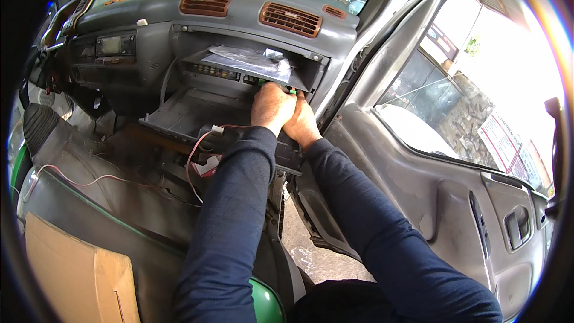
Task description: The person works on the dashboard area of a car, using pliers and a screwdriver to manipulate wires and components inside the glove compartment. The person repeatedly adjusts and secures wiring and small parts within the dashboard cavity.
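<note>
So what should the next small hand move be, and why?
Probably ease the left hand back slightly for a clearer look: it meets the right hand to the right of the fuse row, and whatever they may hold is mostly hidden, with only a green bit showing beside them.

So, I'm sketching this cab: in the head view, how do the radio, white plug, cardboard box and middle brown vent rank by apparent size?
1. Cardboard box, seemingly nearest the camera
2. Middle brown vent
3. Radio
4. White plug
</note>
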### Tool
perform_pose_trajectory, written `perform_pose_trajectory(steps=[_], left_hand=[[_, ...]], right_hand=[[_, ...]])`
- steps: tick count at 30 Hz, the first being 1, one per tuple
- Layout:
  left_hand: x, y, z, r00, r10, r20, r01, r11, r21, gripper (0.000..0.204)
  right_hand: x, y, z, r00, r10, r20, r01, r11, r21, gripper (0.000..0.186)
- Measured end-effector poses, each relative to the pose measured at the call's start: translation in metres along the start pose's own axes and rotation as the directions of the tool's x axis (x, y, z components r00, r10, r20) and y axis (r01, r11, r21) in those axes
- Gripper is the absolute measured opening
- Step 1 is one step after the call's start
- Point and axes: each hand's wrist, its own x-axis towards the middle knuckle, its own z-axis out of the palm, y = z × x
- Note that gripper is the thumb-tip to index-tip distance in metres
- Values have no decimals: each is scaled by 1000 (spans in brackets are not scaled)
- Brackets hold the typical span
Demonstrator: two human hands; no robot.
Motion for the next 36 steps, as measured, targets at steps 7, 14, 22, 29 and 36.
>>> perform_pose_trajectory(steps=[7,14,22,29,36], left_hand=[[5,-10,5,999,-36,-36,29,983,-179,33],[-1,-3,5,992,20,-125,-25,999,-33,30],[-6,2,-3,999,32,-16,-33,998,-57,29],[1,-1,1,998,-23,-55,19,997,-71,28],[0,-1,3,996,2,-87,-3,1000,-21,29]], right_hand=[[-3,-11,-4,997,80,-22,-79,994,72,86],[-6,-18,-9,989,150,9,-150,987,53,89],[-4,-15,-5,992,128,-11,-127,991,36,92],[-6,-20,-9,988,152,1,-151,985,84,87],[-7,-23,-10,990,144,-6,-143,987,72,87]])
